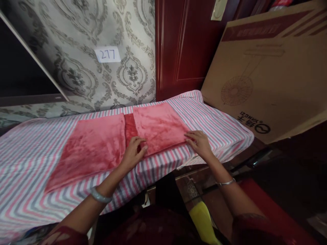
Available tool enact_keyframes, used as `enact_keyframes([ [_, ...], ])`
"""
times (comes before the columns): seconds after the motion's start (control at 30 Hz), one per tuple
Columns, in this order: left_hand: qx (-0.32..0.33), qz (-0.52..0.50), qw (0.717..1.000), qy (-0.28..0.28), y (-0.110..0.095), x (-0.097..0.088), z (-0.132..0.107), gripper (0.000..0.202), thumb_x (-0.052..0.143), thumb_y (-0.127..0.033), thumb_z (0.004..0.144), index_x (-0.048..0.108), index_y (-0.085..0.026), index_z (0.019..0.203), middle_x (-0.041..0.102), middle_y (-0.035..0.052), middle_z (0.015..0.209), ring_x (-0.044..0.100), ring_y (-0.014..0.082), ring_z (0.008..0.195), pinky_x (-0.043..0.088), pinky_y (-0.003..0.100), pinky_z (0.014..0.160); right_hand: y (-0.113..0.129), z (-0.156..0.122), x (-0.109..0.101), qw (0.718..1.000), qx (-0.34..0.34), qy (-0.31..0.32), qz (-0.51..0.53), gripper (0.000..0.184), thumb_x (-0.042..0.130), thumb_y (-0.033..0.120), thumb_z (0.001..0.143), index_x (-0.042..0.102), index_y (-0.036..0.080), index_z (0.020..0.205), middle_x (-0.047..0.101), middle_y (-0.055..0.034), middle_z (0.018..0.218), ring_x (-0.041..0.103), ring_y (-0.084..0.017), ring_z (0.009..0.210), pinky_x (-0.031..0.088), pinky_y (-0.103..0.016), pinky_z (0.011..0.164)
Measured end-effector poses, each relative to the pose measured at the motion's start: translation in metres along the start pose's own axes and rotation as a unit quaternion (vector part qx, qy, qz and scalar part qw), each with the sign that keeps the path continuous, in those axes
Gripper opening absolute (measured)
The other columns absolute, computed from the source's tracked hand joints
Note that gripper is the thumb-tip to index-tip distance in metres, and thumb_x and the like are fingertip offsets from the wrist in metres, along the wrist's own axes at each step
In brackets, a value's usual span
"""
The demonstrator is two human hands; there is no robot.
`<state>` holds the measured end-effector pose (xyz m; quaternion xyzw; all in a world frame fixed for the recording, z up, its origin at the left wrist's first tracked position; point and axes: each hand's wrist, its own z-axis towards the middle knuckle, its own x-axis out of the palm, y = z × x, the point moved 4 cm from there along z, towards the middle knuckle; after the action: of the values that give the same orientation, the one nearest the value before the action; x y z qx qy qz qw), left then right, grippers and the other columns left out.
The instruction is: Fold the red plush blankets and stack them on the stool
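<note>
A pinkish-red plush cloth [97, 143] lies on a striped sheet, its left and right parts folded inward. Between the two folded parts shows a strip of darker red. At the near inner corner of the right folded part [160, 126], my left hand [133, 152] has its fingers curled, thumb and fingertips on the edge. My right hand [200, 143] pinches the outer near corner of that same part. What lies under the fingertips is hidden.
The striped sheet [217, 122] covers a long table against a patterned wall. A large cardboard box [276, 68] leans at the right, beside a dark red door [184, 41]. A black screen [22, 64] stands at the left. Something yellow [203, 221] is below the table.
</note>
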<state>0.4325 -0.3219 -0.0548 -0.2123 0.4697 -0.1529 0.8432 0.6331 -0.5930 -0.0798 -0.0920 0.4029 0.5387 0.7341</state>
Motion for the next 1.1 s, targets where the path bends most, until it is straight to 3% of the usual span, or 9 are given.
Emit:
enact_keyframes([
  [0.13,-0.042,0.027,0.999,0.01,0.004,0.005,-0.003,0.039,0.069,-0.034,0.084,0.066,-0.019,0.12,0.061,0.0062,0.098,0.061,0.0231,0.092,0.053,0.039,0.087,-0.005,0.008,0.002,0.998,-0.011,0.041,-0.037,0.021,0.06,0.031,0.095,0.076,0.025,0.107,0.073,-0.0087,0.107,0.062,-0.028,0.1,0.047,-0.046,0.091],
  [0.3,-0.066,0.002,0.998,0.019,-0.001,0.01,-0.006,0.021,0.062,-0.026,0.087,0.069,-0.019,0.106,0.063,0.0044,0.09,0.061,0.0198,0.084,0.051,0.035,0.081,-0.007,0.014,0.004,0.998,-0.013,0.059,-0.012,0.014,0.062,0.025,0.092,0.076,0.024,0.097,0.074,-0.0072,0.101,0.063,-0.027,0.095,0.047,-0.043,0.087],
  [0.43,-0.124,-0.049,0.991,0.018,0.005,0.011,-0.002,0.012,0.062,-0.02,0.081,0.068,-0.019,0.092,0.066,0.0025,0.085,0.06,0.0167,0.077,0.049,0.031,0.075,-0.011,0.017,0.006,0.998,-0.001,0.053,0.026,0.014,0.061,0.021,0.09,0.075,0.023,0.091,0.075,-0.0064,0.097,0.064,-0.026,0.092,0.047,-0.041,0.087],
  [0.57,-0.155,-0.12,0.98,0.008,0.01,0.011,0.003,0.021,0.063,-0.025,0.077,0.069,-0.02,0.096,0.067,0.0001,0.081,0.058,0.0155,0.072,0.048,0.029,0.07,-0.017,0.021,0.008,0.997,0.022,0.052,0.046,0.013,0.061,0.022,0.087,0.074,0.024,0.085,0.075,-0.0053,0.092,0.066,-0.025,0.089,0.049,-0.041,0.087],
  [0.7,-0.196,-0.23,0.953,0.011,0.012,0.009,0.007,0.017,0.06,-0.026,0.074,0.07,-0.018,0.085,0.066,0.0002,0.075,0.058,0.015,0.069,0.047,0.028,0.067,-0.026,0.025,0.009,0.99,0.083,0.058,0.094,0.014,0.061,0.027,0.084,0.075,0.025,0.082,0.075,-0.004,0.086,0.067,-0.024,0.085,0.052,-0.039,0.082],
  [0.8,-0.223,-0.276,0.935,0.006,0.014,0.008,0.01,0.022,0.061,-0.033,0.076,0.072,-0.018,0.088,0.065,0.0,0.072,0.057,0.0143,0.066,0.045,0.026,0.064,-0.027,0.027,0.008,0.986,0.101,0.079,0.104,0.015,0.061,0.028,0.084,0.076,0.025,0.085,0.075,-0.0038,0.086,0.068,-0.024,0.084,0.053,-0.037,0.079],
  [0.97,-0.187,-0.239,0.953,0.02,0.012,0.011,0.012,0.028,0.067,-0.037,0.074,0.075,-0.017,0.093,0.068,0.0011,0.076,0.058,0.0155,0.07,0.046,0.027,0.065,-0.017,0.029,0.004,0.99,0.047,0.119,0.054,0.019,0.067,0.03,0.086,0.078,0.027,0.102,0.076,-0.0044,0.099,0.066,-0.026,0.095,0.05,-0.04,0.086],
  [1.1,-0.168,-0.2,0.964,0.046,0.01,0.013,0.012,0.031,0.064,-0.028,0.072,0.075,-0.017,0.099,0.064,-0.002,0.071,0.051,0.0131,0.063,0.043,0.025,0.061,-0.012,0.032,0.003,0.991,0.012,0.129,0.022,0.012,0.068,0.026,0.086,0.077,0.025,0.094,0.074,-0.0051,0.094,0.064,-0.025,0.091,0.048,-0.039,0.084],
])
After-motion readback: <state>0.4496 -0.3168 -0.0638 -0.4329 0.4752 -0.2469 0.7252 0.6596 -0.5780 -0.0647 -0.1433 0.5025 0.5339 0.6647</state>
